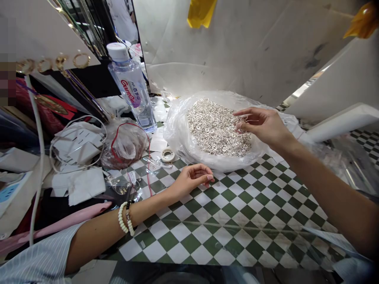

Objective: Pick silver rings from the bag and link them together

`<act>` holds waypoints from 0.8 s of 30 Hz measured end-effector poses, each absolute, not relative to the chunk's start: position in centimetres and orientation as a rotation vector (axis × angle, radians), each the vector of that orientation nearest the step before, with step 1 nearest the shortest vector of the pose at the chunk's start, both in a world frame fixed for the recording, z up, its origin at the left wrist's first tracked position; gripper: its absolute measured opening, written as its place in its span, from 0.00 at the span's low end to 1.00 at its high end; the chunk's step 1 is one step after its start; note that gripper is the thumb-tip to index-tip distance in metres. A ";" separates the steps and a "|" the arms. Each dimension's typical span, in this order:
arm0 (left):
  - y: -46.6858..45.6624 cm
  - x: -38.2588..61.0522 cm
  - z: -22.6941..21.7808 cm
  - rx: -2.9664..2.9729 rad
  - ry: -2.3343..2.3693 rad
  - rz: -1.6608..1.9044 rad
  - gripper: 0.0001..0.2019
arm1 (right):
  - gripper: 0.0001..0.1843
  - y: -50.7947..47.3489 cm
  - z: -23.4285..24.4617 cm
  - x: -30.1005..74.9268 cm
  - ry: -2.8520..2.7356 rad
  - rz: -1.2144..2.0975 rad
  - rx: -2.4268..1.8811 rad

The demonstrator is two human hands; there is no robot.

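Head view, from the near edge: a green-and-white checkered tabletop (231, 236) spreads out, with a striped sleeve (44, 252) at the lower left and beaded bracelets (121, 219) round the left wrist. The left hand (191, 179) rests on the checks just short of the bag, its fingers curled loosely and the thumb close to their tips; whether anything small is inside, I cannot tell. Left of that forearm lies a long pink item (71, 221).

Farther in, a white ring-shaped roll (167, 155) lies beside a clear plastic bag (177, 122), opened wide around a heap of small silvery rings (213, 126). Over the right side of this heap is the right hand (268, 124), coming in from the right. Its forefinger and thumb stand apart at the rings; whether the other fingers pinch a piece, I cannot tell.

To the left of the open bag sit a bundled plastic bag (127, 146) with a red cord (113, 146) across it and a pile of white cards (77, 142). Behind them a clear bottle (132, 90) with a white cap stands slightly tilted. A pale grey panel (237, 51) rises at the back, bearing yellow tape (201, 12).
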State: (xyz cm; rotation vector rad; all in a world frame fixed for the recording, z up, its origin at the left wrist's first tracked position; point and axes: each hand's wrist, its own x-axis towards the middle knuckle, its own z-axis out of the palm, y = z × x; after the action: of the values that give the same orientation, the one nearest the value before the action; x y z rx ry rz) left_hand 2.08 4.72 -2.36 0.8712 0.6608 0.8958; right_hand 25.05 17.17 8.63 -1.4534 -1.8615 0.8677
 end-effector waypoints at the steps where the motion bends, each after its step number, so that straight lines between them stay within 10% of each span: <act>1: 4.7 2.1 -2.3 0.875 0.659 0.897 0.16 | 0.24 17.3 8.7 25.1 -1.862 0.871 -1.442; 24: 4.8 2.1 -2.5 0.880 0.626 0.913 0.13 | 0.10 16.7 8.7 23.9 -1.901 0.856 -1.410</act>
State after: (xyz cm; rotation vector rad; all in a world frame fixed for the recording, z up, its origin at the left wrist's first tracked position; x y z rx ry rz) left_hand 2.08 4.77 -2.54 0.8799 0.6258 0.9129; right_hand 23.92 16.65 8.74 -1.4104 -1.9013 0.8559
